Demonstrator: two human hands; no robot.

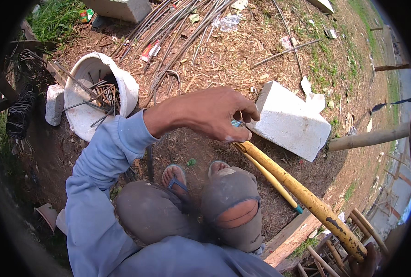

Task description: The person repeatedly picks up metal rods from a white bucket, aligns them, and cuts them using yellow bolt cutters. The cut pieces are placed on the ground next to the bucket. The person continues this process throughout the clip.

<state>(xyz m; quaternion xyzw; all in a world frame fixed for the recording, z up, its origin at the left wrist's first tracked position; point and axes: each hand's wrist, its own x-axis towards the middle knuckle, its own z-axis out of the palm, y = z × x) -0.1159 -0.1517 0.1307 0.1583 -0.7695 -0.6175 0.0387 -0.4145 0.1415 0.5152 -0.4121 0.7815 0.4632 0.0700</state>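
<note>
My left hand (221, 115) reaches across the middle, fingers curled and thumb bent toward them. A small bluish bit shows between thumb and fingers; I cannot make out what it is. Just below the hand begins a long yellow bar (297, 184) with chipped paint and dark worn patches. Beside it runs a thinner yellow handle (274, 184) with a teal tip. Their upper ends are hidden at the hand, so the tool's kind is unclear. At the lower right, my right hand (364, 262) is closed round the bar's far end, partly in shadow.
A white bucket (132, 90) lies tilted at the left, with short metal rods (106, 94) inside. Long thin rods (182, 37) lie beyond. A white block (291, 122) rests right of my left hand. Wooden poles (369, 138) and a timber beam (293, 237) stand to the right.
</note>
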